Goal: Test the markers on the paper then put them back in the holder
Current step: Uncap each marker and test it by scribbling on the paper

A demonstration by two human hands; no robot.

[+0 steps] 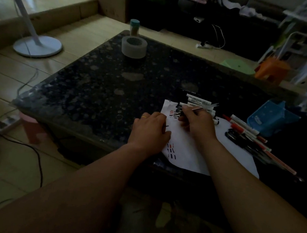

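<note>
Labels on the white marker barrels (199,101) blur unreadably. Right hand (196,119) pinches a thin pen (198,109) over the white paper sheet (183,150); left hand (151,131) rests there, its grip unclear.

Dim, underexposed — blurred and warped at edges.

Table (97,88) w/ paper (186,150), markers (199,101), blue holder (271,119), tape roll (134,47).

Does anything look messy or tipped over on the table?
Yes. The blue holder looks tipped on its side. Red and black pens lie loose beside it, next to the paper, not inside it. White markers are piled past the paper too.
</note>
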